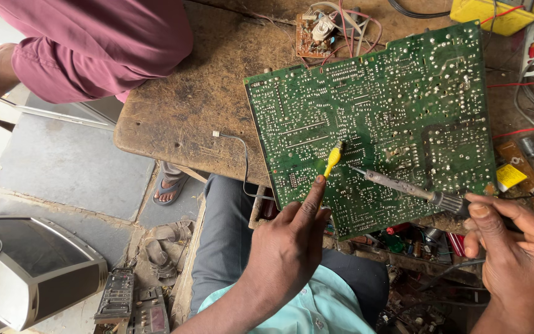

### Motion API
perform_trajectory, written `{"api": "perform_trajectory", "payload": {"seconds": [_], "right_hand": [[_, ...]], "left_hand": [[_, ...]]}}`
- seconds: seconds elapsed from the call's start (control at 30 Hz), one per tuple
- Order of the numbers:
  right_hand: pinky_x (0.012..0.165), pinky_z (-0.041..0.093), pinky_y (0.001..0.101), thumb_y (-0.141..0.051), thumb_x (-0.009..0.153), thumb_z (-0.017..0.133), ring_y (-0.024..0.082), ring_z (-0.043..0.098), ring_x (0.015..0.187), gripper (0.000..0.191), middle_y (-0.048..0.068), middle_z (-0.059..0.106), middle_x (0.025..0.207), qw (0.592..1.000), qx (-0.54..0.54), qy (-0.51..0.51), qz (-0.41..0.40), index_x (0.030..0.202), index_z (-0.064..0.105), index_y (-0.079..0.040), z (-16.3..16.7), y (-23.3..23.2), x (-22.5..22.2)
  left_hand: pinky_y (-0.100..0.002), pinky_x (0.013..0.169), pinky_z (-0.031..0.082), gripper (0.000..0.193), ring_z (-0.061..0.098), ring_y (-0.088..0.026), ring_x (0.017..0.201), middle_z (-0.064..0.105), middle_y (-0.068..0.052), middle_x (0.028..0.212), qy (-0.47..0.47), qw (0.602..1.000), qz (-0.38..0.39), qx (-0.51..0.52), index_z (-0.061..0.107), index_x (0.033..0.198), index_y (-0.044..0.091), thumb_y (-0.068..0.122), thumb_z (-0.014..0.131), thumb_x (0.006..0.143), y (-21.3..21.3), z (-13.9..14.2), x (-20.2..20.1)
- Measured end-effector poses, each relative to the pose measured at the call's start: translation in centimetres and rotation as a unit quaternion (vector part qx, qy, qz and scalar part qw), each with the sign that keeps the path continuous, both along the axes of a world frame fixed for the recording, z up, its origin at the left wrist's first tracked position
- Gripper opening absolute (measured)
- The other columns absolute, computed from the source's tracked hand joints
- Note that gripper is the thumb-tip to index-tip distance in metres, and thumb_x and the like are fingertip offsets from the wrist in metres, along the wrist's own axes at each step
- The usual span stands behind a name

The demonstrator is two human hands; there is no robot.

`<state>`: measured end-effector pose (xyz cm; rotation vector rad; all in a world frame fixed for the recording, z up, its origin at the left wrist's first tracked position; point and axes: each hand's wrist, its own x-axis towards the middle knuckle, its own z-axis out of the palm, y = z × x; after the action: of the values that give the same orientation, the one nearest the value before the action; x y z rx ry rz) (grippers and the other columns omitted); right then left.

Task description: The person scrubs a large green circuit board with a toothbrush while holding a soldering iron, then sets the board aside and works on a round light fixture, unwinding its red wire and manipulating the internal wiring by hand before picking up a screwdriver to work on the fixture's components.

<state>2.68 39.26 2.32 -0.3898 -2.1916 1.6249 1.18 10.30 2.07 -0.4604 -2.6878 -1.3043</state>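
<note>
The right hand [517,256] pinches the dark handle of a soldering iron [406,187] between thumb and fingers, closed firmly round it, with the metal barrel reaching up and left so the tip meets the solder side of a large green circuit board [366,111]. The left hand [288,247] is closed on a yellow-tipped tool [334,159], held between thumb and forefinger; it may be a small brush or probe, but its working end is too small to tell. Its tip rests on the board just beside the iron's tip, the two nearly touching over the same cluster of joints.

The board lies tilted across the edge of a worn wooden workbench [186,105], overhanging the person's lap. To work this joint well, I judge the iron should sit steady on one pad only, the yellow tool kept close but off the hot tip, and the board prevented from rocking on the bench edge.

Beyond the board lie a smaller brown circuit board [316,34] with loose wires, a yellow meter case [495,13], and red leads. Another person in a maroon garment [94,43] stands at the bench's far side; a grey appliance casing [32,269] sits on the floor.
</note>
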Motion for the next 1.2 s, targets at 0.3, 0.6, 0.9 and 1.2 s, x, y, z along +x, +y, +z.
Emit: {"api": "perform_trajectory", "payload": {"seconds": [0.3,0.6,0.9,1.2], "right_hand": [[0.055,0.044,0.0224,0.0,0.104,0.073,0.01,0.055,0.058,0.015,0.012,0.065,0.081,1.0,-0.021,0.017,-0.003,0.117,0.071,0.007,-0.5,-0.6,0.6],[0.055,0.047,0.0198,0.007,0.101,0.073,0.011,0.059,0.062,0.016,0.013,0.066,0.086,0.985,0.169,0.03,0.033,0.116,0.07,0.01,1.6,-1.6,0.8],[0.053,0.046,0.0205,0.005,0.1,0.074,0.011,0.06,0.059,0.02,0.013,0.067,0.082,0.969,0.24,0.006,0.059,0.119,0.073,0.007,2.6,-0.7,0.3],[0.058,0.045,0.0211,0.002,0.103,0.072,0.009,0.056,0.059,0.015,0.01,0.064,0.081,0.996,0.08,0.014,0.043,0.116,0.07,0.009,0.8,-0.9,0.2]], "left_hand": [[-0.041,0.045,0.049,0.063,0.064,-0.026,0.055,0.065,-0.01,0.076,0.011,1.0,0.015,0.0,0.046,0.154,0.01,0.014,0.072,0.096,-0.3,-1.0,0.1],[-0.041,0.046,0.05,0.066,0.065,-0.026,0.055,0.066,-0.011,0.077,-0.002,1.0,0.003,0.002,0.042,0.156,0.008,0.014,0.072,0.096,0.2,-1.0,0.3],[-0.041,0.046,0.051,0.065,0.066,-0.026,0.056,0.067,-0.012,0.08,-0.007,1.0,0.004,-0.002,0.043,0.155,0.008,0.015,0.07,0.097,0.6,-0.9,0.3],[-0.042,0.041,0.048,0.069,0.062,-0.027,0.053,0.063,-0.013,0.083,0.03,0.995,-0.033,-0.089,0.04,0.155,-0.002,0.011,0.067,0.092,1.5,-0.7,0.3]]}}
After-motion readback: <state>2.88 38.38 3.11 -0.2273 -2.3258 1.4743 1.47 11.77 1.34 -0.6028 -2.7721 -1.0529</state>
